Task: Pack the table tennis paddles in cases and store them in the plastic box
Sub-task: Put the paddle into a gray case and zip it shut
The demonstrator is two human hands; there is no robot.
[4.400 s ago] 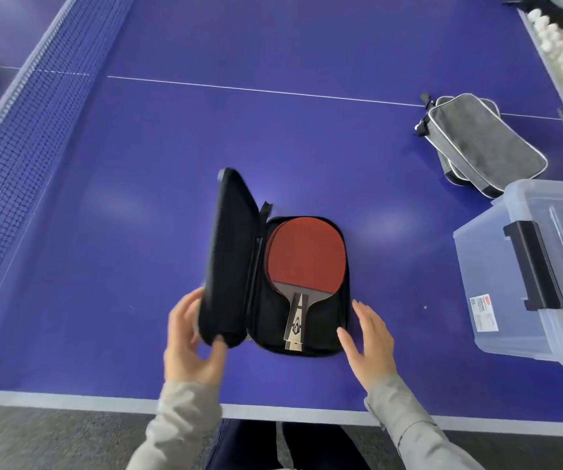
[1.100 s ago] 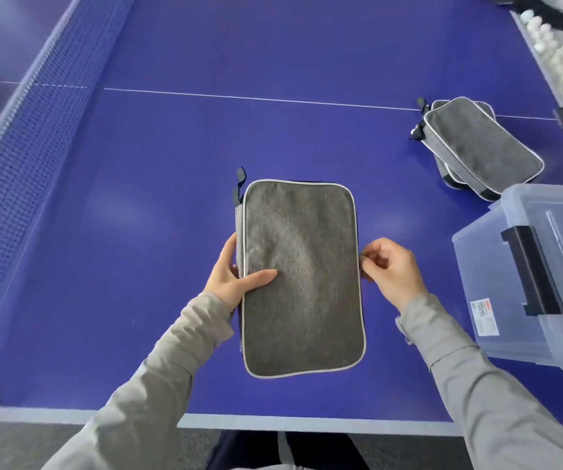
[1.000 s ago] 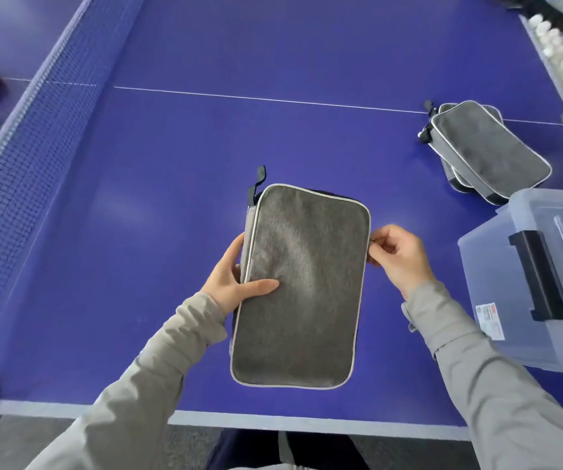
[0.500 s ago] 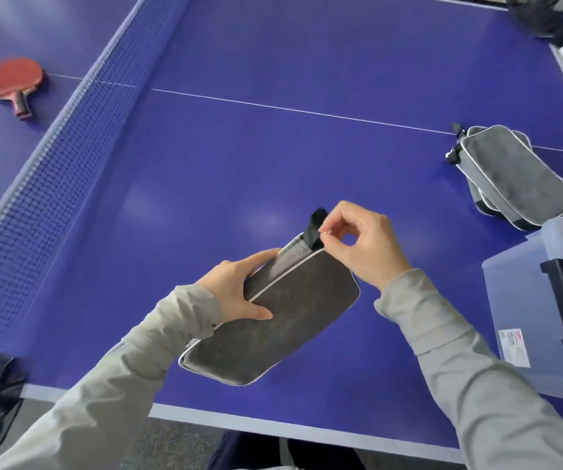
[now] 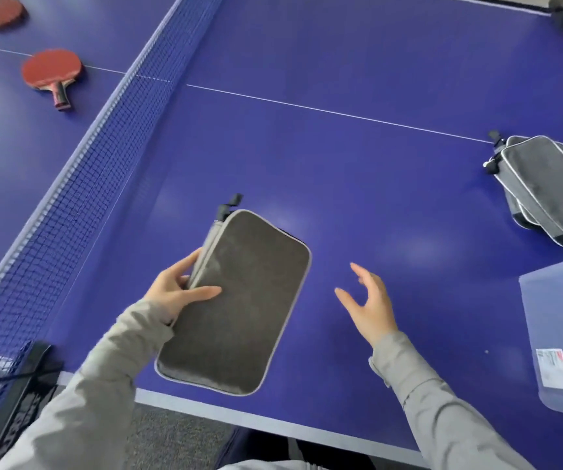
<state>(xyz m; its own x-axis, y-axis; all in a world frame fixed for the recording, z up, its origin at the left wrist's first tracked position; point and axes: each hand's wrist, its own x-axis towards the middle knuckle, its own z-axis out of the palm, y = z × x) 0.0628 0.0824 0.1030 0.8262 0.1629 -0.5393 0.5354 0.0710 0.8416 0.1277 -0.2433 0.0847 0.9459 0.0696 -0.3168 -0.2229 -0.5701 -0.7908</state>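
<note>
Left hand (image 5: 175, 291) grips the case (image 5: 239, 307) edge, thumb on top; right hand (image 5: 371, 305) open, fingers spread, apart at right.

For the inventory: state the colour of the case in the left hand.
The case is dark grey with pale piping; head view.

The case (image 5: 239, 300) at six o'clock is covered in matt grey woven cloth, edged with smooth pale piping. The same cloth is seen on the stacked cases (image 5: 544, 184) at three o'clock. The table (image 5: 341, 164) is finished smooth, with a soft sheen. The box (image 5: 558, 300) at four o'clock is made of translucent plastic and carries a paper label (image 5: 553, 368). The paddle (image 5: 51, 67) at ten o'clock is faced with matt red rubber. The net (image 5: 70, 198) is made of dark mesh.
</note>
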